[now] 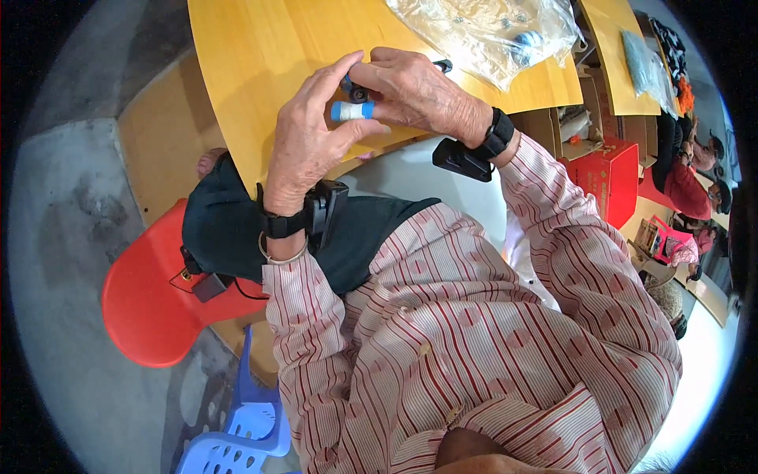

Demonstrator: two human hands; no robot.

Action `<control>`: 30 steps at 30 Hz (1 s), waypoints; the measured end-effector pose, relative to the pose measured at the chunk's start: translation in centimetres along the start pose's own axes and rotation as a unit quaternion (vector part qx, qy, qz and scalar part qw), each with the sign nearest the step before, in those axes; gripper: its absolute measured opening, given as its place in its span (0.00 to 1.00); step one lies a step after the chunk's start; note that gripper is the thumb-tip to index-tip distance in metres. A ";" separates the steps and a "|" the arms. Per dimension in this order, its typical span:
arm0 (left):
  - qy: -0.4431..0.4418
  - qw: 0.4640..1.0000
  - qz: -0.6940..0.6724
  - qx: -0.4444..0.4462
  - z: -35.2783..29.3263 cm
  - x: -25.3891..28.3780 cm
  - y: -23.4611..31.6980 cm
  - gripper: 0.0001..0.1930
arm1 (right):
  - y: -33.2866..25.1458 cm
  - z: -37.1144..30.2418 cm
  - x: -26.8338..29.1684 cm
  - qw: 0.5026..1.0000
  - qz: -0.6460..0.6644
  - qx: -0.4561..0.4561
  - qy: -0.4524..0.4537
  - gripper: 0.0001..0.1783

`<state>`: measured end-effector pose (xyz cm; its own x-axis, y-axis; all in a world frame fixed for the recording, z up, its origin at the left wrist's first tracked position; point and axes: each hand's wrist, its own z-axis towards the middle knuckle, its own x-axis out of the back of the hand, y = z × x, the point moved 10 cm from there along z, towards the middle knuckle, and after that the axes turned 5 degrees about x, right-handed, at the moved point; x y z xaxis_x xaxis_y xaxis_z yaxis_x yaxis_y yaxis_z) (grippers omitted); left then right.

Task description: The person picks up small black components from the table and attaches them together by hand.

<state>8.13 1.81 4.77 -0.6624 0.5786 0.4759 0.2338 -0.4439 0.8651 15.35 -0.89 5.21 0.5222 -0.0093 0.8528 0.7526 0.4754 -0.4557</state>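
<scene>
Above the near edge of the table, my two hands meet with fingers curled toward each other. Between them is a small dark part [358, 94] with a round end, mostly hidden by the fingers. My left hand [304, 130] has its fingertips up against that part and its thumb stretched toward my right hand. My right hand [414, 88] is closed round the same part from the other side. Just below it shows a short white cylinder with blue ends [352, 111]; I cannot tell whether it is held or wrapped round a finger. A black end [444, 65] shows beyond my right hand.
A clear plastic bag [497, 35] with small items lies on the yellow wooden table [253, 47]. A red box [604, 180] and cardboard boxes stand at the right. A red chair seat [150, 292] and a blue plastic stool [237, 442] are at the left. Other people sit far right.
</scene>
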 end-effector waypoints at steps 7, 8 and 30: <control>0.023 1.000 0.013 -0.014 -0.1 0.5 0.5 0.35 | -0.4 0.3 0.1 1.000 0.006 0.003 -0.026 0.19; 0.023 1.000 0.012 -0.015 -0.1 0.5 0.5 0.35 | -0.4 0.2 0.1 1.000 0.005 0.002 -0.026 0.19; 0.023 0.998 -0.054 -0.014 -0.1 0.6 0.0 0.36 | -1.2 0.3 1.5 0.999 -0.024 0.045 0.015 0.19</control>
<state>7.65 2.04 5.03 -0.7150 0.5926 0.3709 0.1392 -0.3991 0.9063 15.17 -1.23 7.10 0.4988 -0.0606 0.8646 0.7394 0.5502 -0.3880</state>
